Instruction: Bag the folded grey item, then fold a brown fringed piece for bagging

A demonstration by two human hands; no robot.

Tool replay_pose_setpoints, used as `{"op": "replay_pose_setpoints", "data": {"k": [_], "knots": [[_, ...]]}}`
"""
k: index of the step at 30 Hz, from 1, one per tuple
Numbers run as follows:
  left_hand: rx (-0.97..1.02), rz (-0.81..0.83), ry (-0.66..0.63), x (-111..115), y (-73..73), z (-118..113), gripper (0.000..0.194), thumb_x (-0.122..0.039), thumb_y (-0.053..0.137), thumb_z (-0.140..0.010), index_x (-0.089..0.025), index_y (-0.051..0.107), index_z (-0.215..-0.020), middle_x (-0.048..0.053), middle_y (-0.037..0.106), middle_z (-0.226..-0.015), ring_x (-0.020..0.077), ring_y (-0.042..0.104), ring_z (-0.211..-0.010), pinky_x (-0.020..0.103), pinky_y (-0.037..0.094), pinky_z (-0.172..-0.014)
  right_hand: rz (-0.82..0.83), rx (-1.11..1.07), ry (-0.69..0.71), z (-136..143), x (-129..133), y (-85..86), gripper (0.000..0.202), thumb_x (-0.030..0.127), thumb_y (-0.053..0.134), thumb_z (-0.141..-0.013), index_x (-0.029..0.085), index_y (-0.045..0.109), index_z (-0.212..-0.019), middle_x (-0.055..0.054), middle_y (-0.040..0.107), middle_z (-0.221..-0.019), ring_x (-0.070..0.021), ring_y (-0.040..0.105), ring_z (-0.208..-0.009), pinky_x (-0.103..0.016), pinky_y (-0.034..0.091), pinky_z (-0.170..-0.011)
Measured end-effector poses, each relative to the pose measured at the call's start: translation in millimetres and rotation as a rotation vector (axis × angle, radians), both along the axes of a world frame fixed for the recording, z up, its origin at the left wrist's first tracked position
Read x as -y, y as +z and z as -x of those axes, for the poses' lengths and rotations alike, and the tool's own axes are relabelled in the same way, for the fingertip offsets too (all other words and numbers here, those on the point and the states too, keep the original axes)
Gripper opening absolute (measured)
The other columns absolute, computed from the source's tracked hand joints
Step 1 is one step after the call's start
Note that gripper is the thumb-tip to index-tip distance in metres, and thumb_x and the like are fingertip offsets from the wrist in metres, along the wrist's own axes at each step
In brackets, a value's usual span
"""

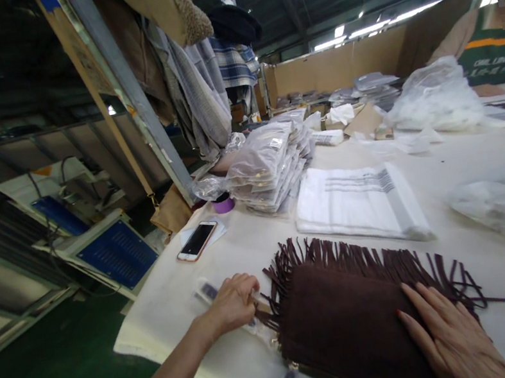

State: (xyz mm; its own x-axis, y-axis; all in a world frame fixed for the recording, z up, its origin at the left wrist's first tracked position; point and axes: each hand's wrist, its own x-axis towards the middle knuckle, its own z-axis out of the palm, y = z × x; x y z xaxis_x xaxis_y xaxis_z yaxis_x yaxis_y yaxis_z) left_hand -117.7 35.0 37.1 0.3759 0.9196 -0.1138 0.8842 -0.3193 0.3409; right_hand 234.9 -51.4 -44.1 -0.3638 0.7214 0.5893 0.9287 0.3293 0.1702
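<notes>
Here, a dark brown fringed bag (pixel 349 322) lies flat on the white-topped table (pixel 158 316), close to the person. Its fringe points away, and its zip runs along the near edge. The right hand (pixel 446 327) lies on top of the bag at its right side, palm down, with its fingers stretched out and a little spread. The left hand (pixel 235 299) is at the bag's left edge, by the dark strips. Its fingers curl in, but I cannot tell if they pinch a strip. Past the bag sits a folded white cloth (pixel 357 203) with gray stripes. A phone (pixel 197 241) lies to the left, near a purple tape roll (pixel 223 204) and a pile of plastic-wrapped packs (pixel 263 171).
</notes>
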Motion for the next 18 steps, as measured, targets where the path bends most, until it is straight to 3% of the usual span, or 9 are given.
{"op": "replay_pose_setpoints", "data": {"k": [3,7,12,14,16,18], "knots": [[0.012,0.127,0.152,11,3.4,15,0.019,-0.009,0.046,-0.061,-0.017,0.051,-0.078,-0.003,0.052,-0.063,0.0147,0.050,-0.064,0.024,0.036,-0.060,-0.005,0.012,0.022,0,0,1.9,0.044,0.008,0.027,-0.078,0.017,0.068,-0.088,-0.019,0.057,-0.115,-0.0346,0.012,-0.133,-0.058,0.037,-0.085],[0.078,0.298,0.328,39,-2.6,32,0.015,-0.008,0.043,-0.063,-0.015,0.049,-0.074,-0.006,0.047,-0.054,0.0103,0.047,-0.052,0.019,0.031,-0.047,-0.016,0.033,0.063,-3,-1,3.8,0.043,0.007,0.028,-0.076,0.018,0.068,-0.088,-0.019,0.056,-0.114,-0.0353,0.015,-0.132,-0.055,0.037,-0.085],[0.142,0.495,0.513,88,-3.7,36,0.012,-0.008,0.046,-0.063,-0.015,0.048,-0.072,-0.006,0.050,-0.053,0.0112,0.050,-0.053,0.019,0.031,-0.048,-0.029,0.065,0.064,-7,-3,4.1,0.043,0.006,0.029,-0.075,0.020,0.067,-0.089,-0.015,0.057,-0.114,-0.0340,0.027,-0.127,-0.051,0.038,-0.086],[0.015,0.412,0.522,100,2.0,30,0.010,-0.012,0.047,-0.068,-0.016,0.051,-0.076,-0.001,0.058,-0.065,0.0152,0.056,-0.064,0.023,0.039,-0.058,-0.038,0.087,0.076,-8,-4,5.1,0.042,0.006,0.030,-0.075,0.019,0.068,-0.088,-0.015,0.058,-0.113,-0.0351,0.033,-0.123,-0.051,0.040,-0.084],[-0.071,0.176,0.440,105,7.6,19,0.016,-0.017,0.043,-0.076,-0.016,0.055,-0.087,0.005,0.061,-0.084,0.0193,0.056,-0.083,0.031,0.041,-0.075,-0.038,0.113,0.089,-8,-4,5.4,0.042,0.005,0.030,-0.075,0.018,0.068,-0.088,-0.016,0.059,-0.111,-0.0363,0.038,-0.118,-0.051,0.041,-0.082],[0.024,0.021,0.317,104,9.2,4,0.024,-0.020,0.038,-0.082,-0.017,0.056,-0.097,0.008,0.059,-0.098,0.0201,0.051,-0.096,0.034,0.037,-0.086,-0.037,0.123,0.089,-10,-4,3.0,0.043,0.005,0.030,-0.076,0.017,0.069,-0.088,-0.017,0.059,-0.111,-0.0378,0.040,-0.116,-0.052,0.043,-0.080]]}}
